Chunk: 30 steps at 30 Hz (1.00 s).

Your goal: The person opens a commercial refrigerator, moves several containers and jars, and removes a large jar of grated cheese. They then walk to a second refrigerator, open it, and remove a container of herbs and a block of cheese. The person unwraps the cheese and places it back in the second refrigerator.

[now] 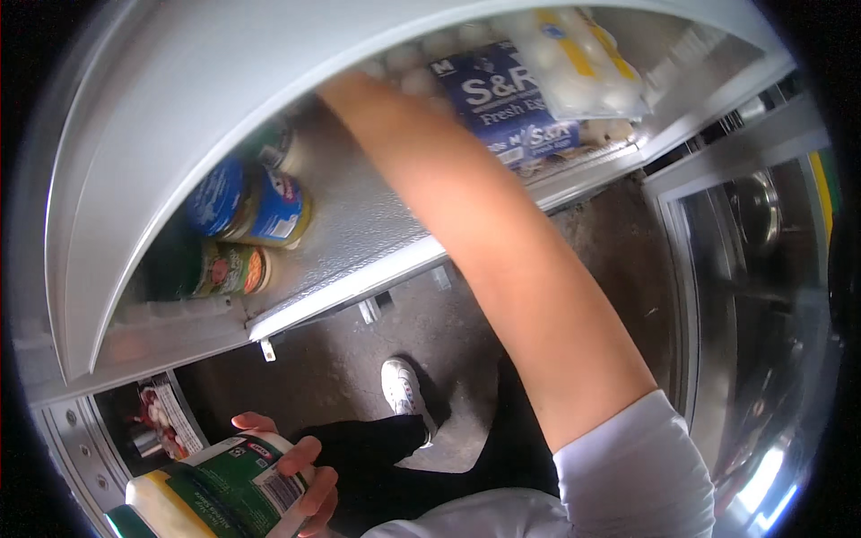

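My left hand (pixel 311 481) is shut around a large jar with a green label and green lid (pixel 225 487), held on its side at the lower left. My right arm reaches up into an open fridge compartment; the right hand is hidden behind the compartment's curved upper edge, so what it touches cannot be seen. Left of that forearm, on the metal shelf (pixel 350 202), stand a blue-lidded jar (pixel 218 198) and a dark-lidded jar with a green label (pixel 229 269). Right of it are a blue printed egg carton (pixel 498 94) and a clear-wrapped pack of white eggs (pixel 585 67).
The shelf's bright front edge (pixel 350 289) crosses below the forearm. A glass-fronted door (pixel 746 269) stands at the right. At the lower left is a metal frame with round fittings (pixel 84 450). A white shoe (pixel 401 387) rests on the concrete floor (pixel 316 376).
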Motion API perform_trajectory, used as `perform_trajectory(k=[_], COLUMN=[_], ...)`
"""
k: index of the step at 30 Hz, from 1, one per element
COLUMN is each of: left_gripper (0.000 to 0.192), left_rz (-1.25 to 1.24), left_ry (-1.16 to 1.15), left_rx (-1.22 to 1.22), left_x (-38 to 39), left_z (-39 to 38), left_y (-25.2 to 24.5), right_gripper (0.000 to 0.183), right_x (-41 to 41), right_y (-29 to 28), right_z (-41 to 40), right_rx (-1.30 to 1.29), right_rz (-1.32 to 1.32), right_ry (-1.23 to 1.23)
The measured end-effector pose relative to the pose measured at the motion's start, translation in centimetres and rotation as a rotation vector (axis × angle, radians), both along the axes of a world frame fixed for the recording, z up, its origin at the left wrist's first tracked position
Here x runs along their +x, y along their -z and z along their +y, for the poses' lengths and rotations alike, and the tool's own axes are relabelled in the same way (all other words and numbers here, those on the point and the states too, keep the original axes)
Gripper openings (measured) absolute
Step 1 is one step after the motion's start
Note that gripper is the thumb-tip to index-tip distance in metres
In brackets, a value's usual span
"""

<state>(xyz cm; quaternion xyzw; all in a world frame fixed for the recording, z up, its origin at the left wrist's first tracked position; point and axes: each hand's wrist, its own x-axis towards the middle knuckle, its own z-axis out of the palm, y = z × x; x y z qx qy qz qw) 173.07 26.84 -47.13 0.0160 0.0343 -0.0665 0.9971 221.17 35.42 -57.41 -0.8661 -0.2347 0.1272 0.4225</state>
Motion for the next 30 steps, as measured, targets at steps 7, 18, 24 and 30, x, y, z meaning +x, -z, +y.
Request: perform_trajectory(k=[7, 18, 24, 30], left_gripper=[0.062, 0.061, 0.06, 0.06], left_rz=[0.033, -0.015, -0.007, -0.049], left_ry=[-0.057, 0.031, 0.057, 0.078], left_rx=[0.023, -0.055, -0.086, -0.114], left_x=[0.0, 0.7, 0.0, 0.0], left_z=[-1.1, -2.4, -2.8, -3.0], left_y=[-0.7, -0.5, -0.8, 0.1], right_gripper=[0.04, 0.025, 0.03, 0.036], right_x=[-16.0, -31.0, -29.4, -28.4], right_y=[-6.2, 7.5, 8.9, 5.2], right_z=[-10.6, -24.0, -23.7, -19.6], right_rx=[0.149, 0.36, 0.421, 0.425], right_rz=[-0.4, -0.205, -0.552, -0.667], right_ry=[-0.176, -0.297, -0.266, -0.28])
